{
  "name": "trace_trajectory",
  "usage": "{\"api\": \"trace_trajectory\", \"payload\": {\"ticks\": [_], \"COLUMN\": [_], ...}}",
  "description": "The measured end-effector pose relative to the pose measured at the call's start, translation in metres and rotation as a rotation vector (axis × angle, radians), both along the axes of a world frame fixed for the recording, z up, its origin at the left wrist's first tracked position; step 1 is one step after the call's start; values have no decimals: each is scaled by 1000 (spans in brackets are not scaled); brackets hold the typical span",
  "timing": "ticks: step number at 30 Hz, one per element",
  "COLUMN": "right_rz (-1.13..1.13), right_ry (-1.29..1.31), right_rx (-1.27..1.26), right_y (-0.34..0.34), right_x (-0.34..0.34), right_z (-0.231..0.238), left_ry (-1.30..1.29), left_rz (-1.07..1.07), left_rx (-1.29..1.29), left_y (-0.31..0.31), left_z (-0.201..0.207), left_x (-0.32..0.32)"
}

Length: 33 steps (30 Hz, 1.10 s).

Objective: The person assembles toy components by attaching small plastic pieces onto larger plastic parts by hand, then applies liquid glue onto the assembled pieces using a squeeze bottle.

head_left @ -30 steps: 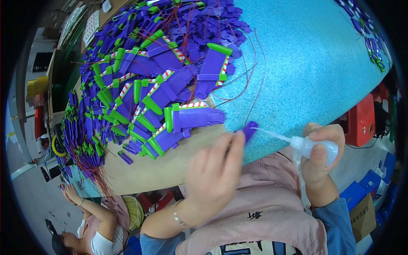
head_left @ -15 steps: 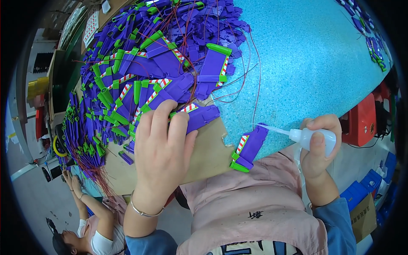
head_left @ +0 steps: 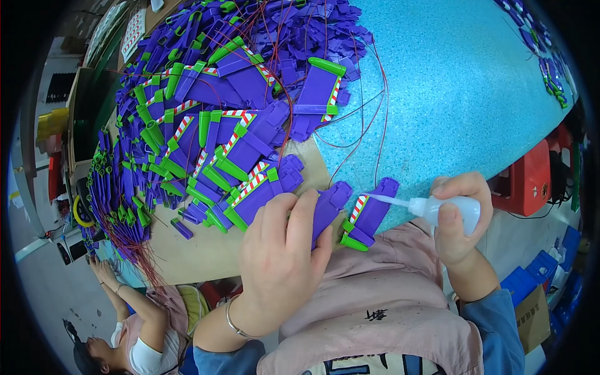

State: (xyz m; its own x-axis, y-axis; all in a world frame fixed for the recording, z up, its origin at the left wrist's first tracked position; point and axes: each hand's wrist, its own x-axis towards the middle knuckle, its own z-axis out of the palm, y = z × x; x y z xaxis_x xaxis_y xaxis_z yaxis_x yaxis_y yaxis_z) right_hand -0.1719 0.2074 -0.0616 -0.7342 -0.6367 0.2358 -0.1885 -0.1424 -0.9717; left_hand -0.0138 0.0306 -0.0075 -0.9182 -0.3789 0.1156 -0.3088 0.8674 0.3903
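My right hand (head_left: pixel 459 247) is wrapped round a small white squeeze bottle (head_left: pixel 432 211) with a long thin nozzle. The nozzle tip reaches the purple wing-shaped plastic part (head_left: pixel 374 219) with a red-and-white striped strip and green end, lying at the table's near edge; whether it touches cannot be made out. Just left of that part, my left hand (head_left: pixel 281 244) has its fingers closed on another purple plastic part (head_left: pixel 326 209), whose lower portion the fingers hide. Beyond the left hand lies a similar striped purple-and-green part (head_left: pixel 265 187), at the near side of the heap.
A large heap of purple and green plastic parts (head_left: pixel 237 87) with thin red wires covers the table's left side. Brown board (head_left: pixel 181 256) lies along the near left edge, blue speckled surface (head_left: pixel 450 94) to the right. Red stool (head_left: pixel 528 178) stands right; another person (head_left: pixel 147 331) works at lower left.
My left hand has moved right and nearer, away from the heap, and now has a purple part in it. The bottle has shifted slightly left and down, its tip now lower on the lying part.
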Motion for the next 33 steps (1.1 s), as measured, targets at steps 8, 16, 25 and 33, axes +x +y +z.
{"api": "trace_trajectory", "payload": {"ticks": [8,16,25,33], "right_rz": [161,92,166,30], "right_ry": [60,142,171,40], "right_rx": [36,52,8,-16], "right_y": [-6,-2,-10,3], "right_x": [3,0,-2,-2], "right_z": [13,11,15,9], "left_ry": [-13,-5,67,113], "left_rz": [10,54,-37,114], "left_rx": [26,68,-165,-25], "left_y": [0,6,9,15], "left_z": [1,-2,-8,-13], "left_x": [-1,1,3,-12]}}
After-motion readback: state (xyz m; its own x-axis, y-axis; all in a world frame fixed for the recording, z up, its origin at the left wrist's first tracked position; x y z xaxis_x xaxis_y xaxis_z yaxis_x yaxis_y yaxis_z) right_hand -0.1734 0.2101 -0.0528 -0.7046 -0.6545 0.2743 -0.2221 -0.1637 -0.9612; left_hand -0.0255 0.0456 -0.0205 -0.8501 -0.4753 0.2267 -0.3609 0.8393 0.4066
